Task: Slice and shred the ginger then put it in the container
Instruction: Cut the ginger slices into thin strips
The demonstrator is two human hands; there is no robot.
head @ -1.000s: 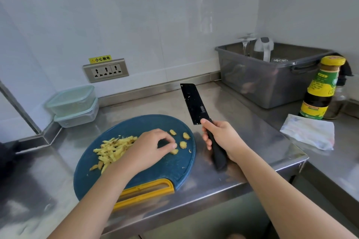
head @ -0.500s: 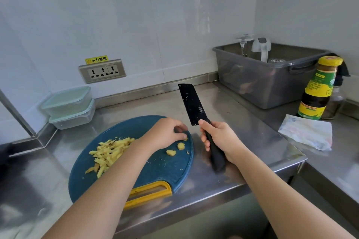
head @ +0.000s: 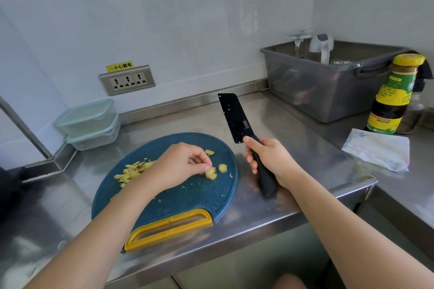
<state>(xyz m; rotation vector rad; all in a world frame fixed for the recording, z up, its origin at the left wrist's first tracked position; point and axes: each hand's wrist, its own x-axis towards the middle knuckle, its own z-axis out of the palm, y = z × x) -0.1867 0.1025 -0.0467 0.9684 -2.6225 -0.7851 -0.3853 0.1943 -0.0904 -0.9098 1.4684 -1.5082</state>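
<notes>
A round blue cutting board [head: 187, 197] with a yellow handle lies on the steel counter. A pile of shredded ginger [head: 131, 172] sits on its left half. Three ginger slices lie on its right half. My left hand [head: 180, 166] pinches one slice [head: 211, 173] with thumb and fingertip; another slice [head: 222, 168] lies just right of it and a third [head: 209, 152] behind. My right hand [head: 272, 162] grips the black handle of a black cleaver [head: 236, 118], blade raised and pointing away over the counter. Two stacked lidded containers [head: 90, 123] stand at the back left.
A grey plastic tub [head: 328, 82] holding a glass and a kettle stands at the back right. A sauce bottle with a yellow cap [head: 394, 96] and a folded cloth [head: 375, 148] sit on the right counter. A wall socket [head: 128, 80] is behind the board.
My left hand went from the slices near the pile to the board's far right edge, then drew back and now pinches a slice. The knife stays raised in my right hand.
</notes>
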